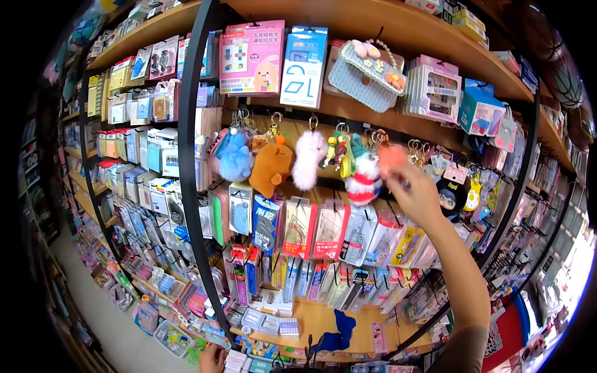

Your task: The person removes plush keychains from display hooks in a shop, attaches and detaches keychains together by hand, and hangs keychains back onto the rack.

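My right hand (413, 189) is raised at the row of hanging keychains, its fingers closed on an orange-pink fluffy charm (392, 159). Just left of it hangs a red and white plush (362, 186). Farther left are a pale pink fluffy charm (308, 163), a brown plush (272, 169) and a blue pompom charm (235, 160). Low in the view, my left hand (212, 359) is partly cut off by the bottom edge, beside small white boxes (236, 362). What its fingers do is hard to see.
A black rack post (194, 155) stands left of the keychains. Above them hangs a knitted blue bag (367, 76). Packaged rulers (329, 231) hang below the keychains. A wooden shelf (367, 317) holds a dark blue cloth-like item (339, 332). A clear bin (173, 339) sits at lower left.
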Demonstrator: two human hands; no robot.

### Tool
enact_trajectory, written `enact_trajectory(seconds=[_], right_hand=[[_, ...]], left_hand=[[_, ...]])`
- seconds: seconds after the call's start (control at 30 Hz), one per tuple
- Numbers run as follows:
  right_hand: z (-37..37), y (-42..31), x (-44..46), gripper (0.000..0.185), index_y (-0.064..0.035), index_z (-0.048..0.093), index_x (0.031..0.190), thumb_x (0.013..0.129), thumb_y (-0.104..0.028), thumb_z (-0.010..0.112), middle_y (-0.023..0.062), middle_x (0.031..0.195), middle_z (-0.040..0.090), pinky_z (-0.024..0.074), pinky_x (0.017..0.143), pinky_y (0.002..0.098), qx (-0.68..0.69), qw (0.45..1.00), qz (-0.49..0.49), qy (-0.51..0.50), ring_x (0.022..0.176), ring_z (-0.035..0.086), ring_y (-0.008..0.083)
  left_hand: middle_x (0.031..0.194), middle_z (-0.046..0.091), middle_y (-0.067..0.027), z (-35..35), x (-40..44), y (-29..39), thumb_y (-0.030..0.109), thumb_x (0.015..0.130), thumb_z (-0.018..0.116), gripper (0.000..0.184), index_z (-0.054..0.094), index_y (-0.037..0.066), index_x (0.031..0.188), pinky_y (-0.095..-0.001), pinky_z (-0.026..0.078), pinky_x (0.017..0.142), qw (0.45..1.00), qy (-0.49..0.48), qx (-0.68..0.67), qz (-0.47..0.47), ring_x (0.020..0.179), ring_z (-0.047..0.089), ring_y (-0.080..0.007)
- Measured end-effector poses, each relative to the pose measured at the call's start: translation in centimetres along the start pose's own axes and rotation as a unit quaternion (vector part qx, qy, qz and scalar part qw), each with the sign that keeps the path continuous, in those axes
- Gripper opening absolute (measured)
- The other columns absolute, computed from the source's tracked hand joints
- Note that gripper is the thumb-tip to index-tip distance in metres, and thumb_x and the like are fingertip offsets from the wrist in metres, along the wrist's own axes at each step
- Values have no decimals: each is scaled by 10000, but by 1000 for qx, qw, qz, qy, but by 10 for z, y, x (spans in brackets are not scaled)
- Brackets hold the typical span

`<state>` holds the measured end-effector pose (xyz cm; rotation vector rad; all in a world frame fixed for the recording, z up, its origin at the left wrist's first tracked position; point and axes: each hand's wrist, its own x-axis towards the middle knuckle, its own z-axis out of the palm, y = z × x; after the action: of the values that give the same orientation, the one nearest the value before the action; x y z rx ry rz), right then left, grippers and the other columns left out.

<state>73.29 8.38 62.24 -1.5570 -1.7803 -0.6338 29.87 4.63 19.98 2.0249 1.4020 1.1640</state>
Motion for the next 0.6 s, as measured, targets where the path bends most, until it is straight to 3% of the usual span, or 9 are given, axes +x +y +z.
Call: enact_trajectory(seconds=[0.07,0.1,0.17,0.2,0.3,0.33,0.47,0.6], right_hand=[[16,-5,7,368,-117,576,1068,738,-274,626,169,1111,528,403,856,407,-56,988,-74,122,1046,487,342],[27,-5,8,390,-126,570,1085,732,-279,634,175,1173,496,378,898,416,-85,973,-113,183,1110,446,355],[56,4,3,465,-130,552,1131,709,-292,661,181,1272,396,296,980,432,-195,967,-145,69,1208,316,397],[66,14,-1,479,-108,561,1125,698,-295,671,178,1239,428,299,990,417,-217,964,-149,33,1187,358,369],[72,28,11,416,-100,589,1071,702,-275,665,166,1210,445,307,976,424,-50,998,-35,-11,1165,384,344],[67,25,13,331,-84,606,1017,723,-232,638,160,1182,458,318,957,427,-47,998,-43,25,1136,408,328],[57,10,29,352,-60,579,1036,704,-165,636,174,1177,465,354,923,394,-73,983,-16,165,1112,425,326],[72,25,50,417,-81,540,1141,745,-193,604,141,1260,432,317,941,454,-129,975,-47,176,1182,376,320]], left_hand=[[675,582,-149,8,2,-5,105,863,485,122,561,14,835,-362,443,562,999,-23,-6,-25,598,573,-281],[679,585,-132,13,3,-8,94,842,520,87,559,16,846,-336,446,549,999,-28,-6,-29,587,574,-244],[688,591,-97,20,2,-13,72,798,591,96,557,18,869,-282,452,524,999,-36,-7,-36,566,576,-170],[670,569,-153,3,4,9,107,858,490,113,559,18,848,-367,436,559,999,-47,19,13,599,566,-284],[649,546,-152,14,-7,-14,110,859,489,114,553,19,834,-360,429,541,998,30,8,61,576,551,-277],[640,540,-146,16,-14,-29,92,856,490,105,544,14,813,-349,426,533,1000,-6,-7,11,564,541,-267],[671,569,-145,12,-27,-43,70,853,504,89,542,4,806,-339,433,543,1000,4,-4,-15,571,545,-260],[659,570,-138,1,-29,-29,90,868,501,111,552,1,827,-334,432,543,999,4,-30,-8,574,549,-252]])
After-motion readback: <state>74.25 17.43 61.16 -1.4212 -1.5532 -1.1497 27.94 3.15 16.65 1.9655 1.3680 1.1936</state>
